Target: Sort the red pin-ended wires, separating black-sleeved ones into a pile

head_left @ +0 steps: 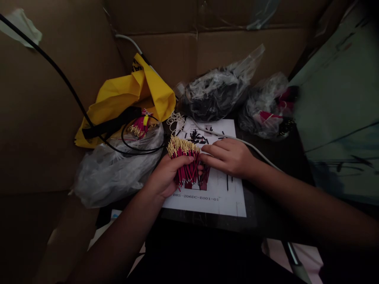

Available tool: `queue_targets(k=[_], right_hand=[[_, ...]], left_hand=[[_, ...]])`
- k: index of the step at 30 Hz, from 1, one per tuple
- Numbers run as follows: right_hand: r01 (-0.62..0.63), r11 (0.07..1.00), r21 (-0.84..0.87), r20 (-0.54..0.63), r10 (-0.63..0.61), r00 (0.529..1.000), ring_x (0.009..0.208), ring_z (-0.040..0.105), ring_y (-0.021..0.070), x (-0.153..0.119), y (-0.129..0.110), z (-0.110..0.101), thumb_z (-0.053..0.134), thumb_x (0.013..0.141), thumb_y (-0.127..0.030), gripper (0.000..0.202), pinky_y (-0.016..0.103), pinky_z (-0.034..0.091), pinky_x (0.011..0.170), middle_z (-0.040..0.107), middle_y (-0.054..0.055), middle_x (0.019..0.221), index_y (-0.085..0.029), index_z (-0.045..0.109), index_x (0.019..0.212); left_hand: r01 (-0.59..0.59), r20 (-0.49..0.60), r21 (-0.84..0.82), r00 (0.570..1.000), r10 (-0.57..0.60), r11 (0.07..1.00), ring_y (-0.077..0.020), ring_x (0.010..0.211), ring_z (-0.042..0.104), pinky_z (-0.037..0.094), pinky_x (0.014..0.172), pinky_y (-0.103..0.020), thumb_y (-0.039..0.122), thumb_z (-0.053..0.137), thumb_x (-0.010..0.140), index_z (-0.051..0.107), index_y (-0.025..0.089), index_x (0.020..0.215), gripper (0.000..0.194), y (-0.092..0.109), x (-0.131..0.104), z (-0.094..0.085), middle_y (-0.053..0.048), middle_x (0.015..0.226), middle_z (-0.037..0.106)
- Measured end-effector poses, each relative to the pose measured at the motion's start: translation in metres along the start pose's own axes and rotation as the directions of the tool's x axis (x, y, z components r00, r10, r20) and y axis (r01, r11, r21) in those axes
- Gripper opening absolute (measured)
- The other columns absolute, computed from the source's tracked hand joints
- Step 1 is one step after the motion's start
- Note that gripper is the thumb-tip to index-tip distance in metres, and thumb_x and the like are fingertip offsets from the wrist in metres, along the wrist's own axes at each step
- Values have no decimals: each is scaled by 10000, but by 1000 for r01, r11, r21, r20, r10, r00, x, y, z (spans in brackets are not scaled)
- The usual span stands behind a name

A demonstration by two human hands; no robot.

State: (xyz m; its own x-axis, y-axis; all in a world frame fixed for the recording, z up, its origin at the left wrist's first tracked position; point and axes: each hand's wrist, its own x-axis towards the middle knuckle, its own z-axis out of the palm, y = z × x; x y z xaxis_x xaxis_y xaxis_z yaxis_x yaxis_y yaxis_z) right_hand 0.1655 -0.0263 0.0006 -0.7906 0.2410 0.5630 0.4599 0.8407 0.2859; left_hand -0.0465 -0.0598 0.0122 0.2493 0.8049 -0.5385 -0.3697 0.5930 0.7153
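A thick bundle of red wires (187, 169) with gold-coloured metal tips stands nearly upright over a printed sheet. My left hand (166, 175) is closed round it, the thumb lying across the front and fingertips showing at its right side. My right hand (229, 156) is at the bundle's right edge, its fingers bent and brought together near the gold tips. What they pinch, if anything, is too small and dark to make out. Behind the bundle, short black tube pieces (195, 137) lie scattered on the white paper sheet (231, 203).
A grey plastic bag (115, 169) and a yellow bag (118, 92) are at the left, with another red wire bundle (140, 125). Bags of dark parts (213, 94) stand behind. A black cable (63, 75) and a white cable (248, 144) cross the area; cardboard (166, 51) walls it.
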Motion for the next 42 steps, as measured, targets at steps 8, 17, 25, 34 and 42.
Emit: queue_targets(k=[8,17,25,34,42], right_hand=[[-2,999,34,33,1,999,753,579,139,-3,3,2,533,967,-177,233,289,402,620,722,49,1051,-183,617,1184],[-7,1000,13,36,6,999,758,580,144,-2,1,0,551,963,-209,116,301,414,626,727,30,1054,-172,660,980],[3,1000,21,32,-3,999,728,574,133,0,0,-1,505,982,-202,158,291,395,613,719,23,944,-198,646,1055],[-21,1000,-11,82,22,996,777,571,141,-6,9,-13,514,963,-178,128,298,386,640,687,55,1086,-193,632,1008],[24,999,31,491,-36,870,665,500,130,2,6,-25,500,949,-140,126,302,279,577,647,65,1037,-191,614,964]], left_hand=[[-13,1,-26,1000,13,1000,-202,632,705,620,615,-332,89,685,720,681,94,961,241,1,0,1,-85,736,735],[-23,24,-4,999,23,1000,-206,645,710,620,591,-328,95,695,717,692,98,938,220,-1,1,-1,-102,842,755],[-1,26,32,1000,0,999,-225,646,709,624,595,-359,103,703,714,677,109,957,244,-2,1,-1,-92,779,733],[-6,10,-7,1000,6,1000,-203,645,705,624,590,-330,94,697,714,702,81,936,222,0,1,-1,-125,888,757],[-4,36,-23,999,5,1000,-187,623,700,601,576,-278,129,657,764,719,61,923,184,1,-3,-10,-116,755,743]])
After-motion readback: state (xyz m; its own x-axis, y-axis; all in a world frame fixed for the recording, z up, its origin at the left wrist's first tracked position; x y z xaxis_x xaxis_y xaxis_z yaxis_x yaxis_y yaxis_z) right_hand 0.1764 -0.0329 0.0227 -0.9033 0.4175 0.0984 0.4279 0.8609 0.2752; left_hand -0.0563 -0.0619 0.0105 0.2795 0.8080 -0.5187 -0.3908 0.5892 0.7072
